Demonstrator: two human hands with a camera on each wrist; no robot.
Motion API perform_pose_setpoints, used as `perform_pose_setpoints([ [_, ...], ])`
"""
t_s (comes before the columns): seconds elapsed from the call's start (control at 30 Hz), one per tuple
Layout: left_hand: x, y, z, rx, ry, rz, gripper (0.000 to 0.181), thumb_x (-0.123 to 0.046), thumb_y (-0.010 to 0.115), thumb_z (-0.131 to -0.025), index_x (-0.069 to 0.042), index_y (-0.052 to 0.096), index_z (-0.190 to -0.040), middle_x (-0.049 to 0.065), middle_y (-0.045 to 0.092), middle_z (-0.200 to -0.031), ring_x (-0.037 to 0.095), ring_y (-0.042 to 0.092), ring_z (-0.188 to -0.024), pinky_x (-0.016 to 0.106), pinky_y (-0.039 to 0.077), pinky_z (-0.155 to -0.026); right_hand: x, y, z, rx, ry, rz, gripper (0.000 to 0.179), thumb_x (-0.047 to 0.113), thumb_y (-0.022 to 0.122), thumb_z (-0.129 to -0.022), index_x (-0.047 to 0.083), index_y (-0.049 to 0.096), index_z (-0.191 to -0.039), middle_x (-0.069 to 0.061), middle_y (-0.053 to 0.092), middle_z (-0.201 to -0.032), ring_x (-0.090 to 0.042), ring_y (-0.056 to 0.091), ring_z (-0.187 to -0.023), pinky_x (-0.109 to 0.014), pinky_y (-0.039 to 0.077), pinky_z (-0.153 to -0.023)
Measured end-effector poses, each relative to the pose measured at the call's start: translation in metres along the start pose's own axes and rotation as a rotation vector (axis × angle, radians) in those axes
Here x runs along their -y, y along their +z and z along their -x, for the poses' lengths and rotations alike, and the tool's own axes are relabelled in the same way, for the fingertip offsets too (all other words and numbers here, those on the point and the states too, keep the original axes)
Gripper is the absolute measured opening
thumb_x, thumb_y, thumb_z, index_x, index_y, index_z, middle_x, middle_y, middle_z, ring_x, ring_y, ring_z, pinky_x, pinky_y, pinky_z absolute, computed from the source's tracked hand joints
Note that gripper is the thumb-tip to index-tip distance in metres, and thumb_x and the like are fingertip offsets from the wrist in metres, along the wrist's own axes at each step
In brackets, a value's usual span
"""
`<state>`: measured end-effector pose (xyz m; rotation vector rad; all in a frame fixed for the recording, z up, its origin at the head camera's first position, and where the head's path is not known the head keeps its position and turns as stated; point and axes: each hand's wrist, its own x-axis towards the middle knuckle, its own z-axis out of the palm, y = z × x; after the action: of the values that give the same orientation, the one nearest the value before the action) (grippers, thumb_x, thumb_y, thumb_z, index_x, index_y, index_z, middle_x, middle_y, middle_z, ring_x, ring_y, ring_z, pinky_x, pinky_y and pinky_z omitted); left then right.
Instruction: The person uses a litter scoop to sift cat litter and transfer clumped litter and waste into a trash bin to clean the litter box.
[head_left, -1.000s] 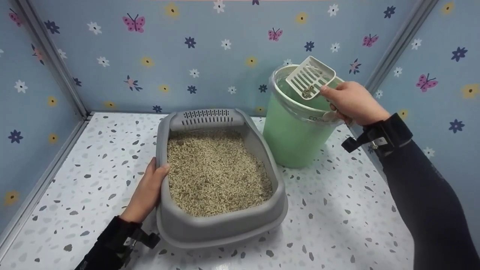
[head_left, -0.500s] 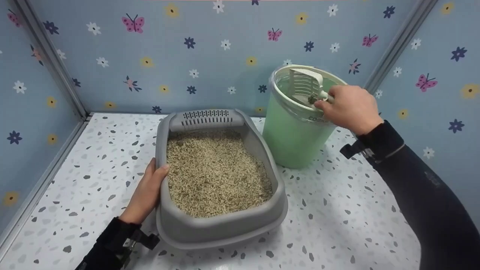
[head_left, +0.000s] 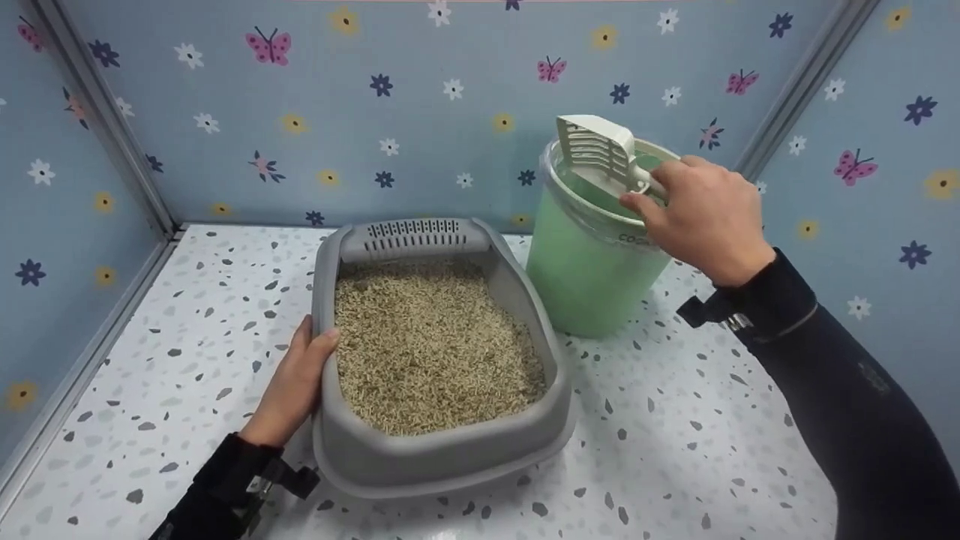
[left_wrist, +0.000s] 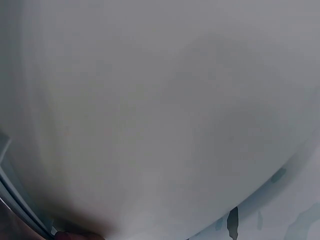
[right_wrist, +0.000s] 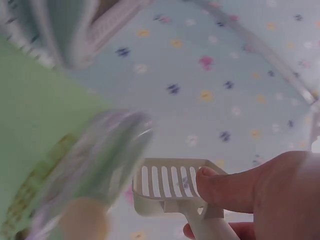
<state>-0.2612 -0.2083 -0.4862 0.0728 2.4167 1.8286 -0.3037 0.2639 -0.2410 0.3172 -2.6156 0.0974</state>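
My left hand (head_left: 292, 382) holds the left rim of a grey litter box (head_left: 442, 450), thumb over the edge. In the left wrist view the box's outer wall (left_wrist: 150, 125) fills most of the picture. Tan pellet litter (head_left: 435, 345) covers the box's floor. My right hand (head_left: 709, 214) grips the handle of a white slotted litter scoop (head_left: 600, 127). The scoop is tilted on its side over the mouth of a green bin (head_left: 592, 277), and no clump shows on it. In the right wrist view my thumb (right_wrist: 225, 190) presses near the scoop's neck.
A clear plastic liner (head_left: 555, 180) folds over the bin's rim. The bin stands close to the box's right side on a speckled white surface (head_left: 660, 450). Flower-patterned blue panels (head_left: 450, 105) rise behind and at both sides.
The right hand has turned the scoop from flat to sideways, dipped it into the bin's mouth, then lifted it slightly. The dark clump on it is gone from sight. The left hand stays put.
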Motion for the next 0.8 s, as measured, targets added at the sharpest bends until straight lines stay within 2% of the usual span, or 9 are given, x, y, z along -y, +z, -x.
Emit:
perform_pose_setpoints([
  [0.13, -0.001, -0.002, 0.0, 0.001, -0.007, -0.004, 0.097, -0.063, 0.039, -0.115, -0.01, -0.013, -0.177, 0.017, -0.011, -0.184, 0.034, -0.006, -0.171, 0.055, -0.001, -0.138, 0.037, -0.006, 0.01, -0.004, -0.122, -0.029, 0.04, 0.044, 0.082, -0.103, 0.004, 0.079, -0.105, -0.01, 0.066, -0.085, -0.029, 0.056, -0.067, -0.043, 0.044, -0.053],
  [0.23, -0.001, -0.002, 0.0, -0.003, -0.017, -0.01, 0.098, -0.064, 0.039, -0.115, -0.01, -0.013, -0.177, 0.018, -0.01, -0.184, 0.035, -0.005, -0.171, 0.055, 0.0, -0.137, 0.067, 0.003, 0.015, 0.073, -0.238, -0.041, 0.038, 0.043, 0.085, -0.101, 0.006, 0.079, -0.106, -0.007, 0.068, -0.086, -0.023, 0.058, -0.066, -0.039, 0.05, -0.053],
  [0.37, 0.0, 0.0, 0.0, 0.0, 0.009, 0.028, 0.096, -0.06, 0.041, -0.115, -0.009, -0.013, -0.177, 0.019, -0.01, -0.185, 0.035, -0.004, -0.171, 0.054, 0.0, -0.138, 0.103, 0.034, 0.017, 0.212, -0.395, -0.01, 0.037, 0.044, 0.081, -0.103, 0.008, 0.079, -0.107, -0.005, 0.067, -0.085, -0.019, 0.057, -0.064, -0.035, 0.05, -0.051],
  [0.53, 0.001, 0.001, 0.0, 0.0, 0.049, 0.068, 0.093, -0.054, 0.043, -0.116, -0.009, -0.011, -0.178, 0.019, -0.007, -0.185, 0.035, -0.001, -0.171, 0.053, 0.001, -0.138, 0.138, 0.09, 0.007, 0.31, -0.577, 0.182, 0.035, 0.04, 0.068, -0.113, 0.006, 0.075, -0.109, -0.007, 0.067, -0.088, -0.02, 0.061, -0.068, -0.035, 0.056, -0.054],
  [0.63, 0.002, 0.001, 0.0, -0.008, 0.048, 0.062, 0.094, -0.055, 0.043, -0.116, -0.009, -0.011, -0.178, 0.019, -0.007, -0.185, 0.035, -0.001, -0.171, 0.054, 0.001, -0.138, 0.153, 0.122, -0.001, 0.267, -0.711, 0.32, 0.025, 0.022, 0.061, -0.116, 0.005, 0.073, -0.103, -0.008, 0.068, -0.087, -0.02, 0.063, -0.07, -0.034, 0.058, -0.055],
  [0.7, 0.001, 0.001, 0.0, -0.009, 0.05, 0.06, 0.093, -0.055, 0.043, -0.116, -0.009, -0.01, -0.178, 0.019, -0.007, -0.185, 0.034, -0.002, -0.171, 0.053, 0.0, -0.138, 0.162, 0.14, -0.005, 0.185, -0.794, 0.405, 0.023, 0.013, 0.056, -0.114, 0.006, 0.07, -0.096, -0.006, 0.066, -0.084, -0.018, 0.062, -0.068, -0.032, 0.058, -0.053],
  [0.8, 0.001, 0.001, 0.0, -0.013, 0.058, 0.071, 0.093, -0.054, 0.043, -0.116, -0.009, -0.009, -0.178, 0.019, -0.005, -0.185, 0.033, 0.0, -0.171, 0.052, 0.001, -0.138, 0.177, 0.161, -0.006, 0.046, -0.87, 0.491, 0.026, 0.01, 0.051, -0.112, 0.009, 0.068, -0.092, -0.002, 0.063, -0.081, -0.014, 0.059, -0.064, -0.029, 0.056, -0.048],
])
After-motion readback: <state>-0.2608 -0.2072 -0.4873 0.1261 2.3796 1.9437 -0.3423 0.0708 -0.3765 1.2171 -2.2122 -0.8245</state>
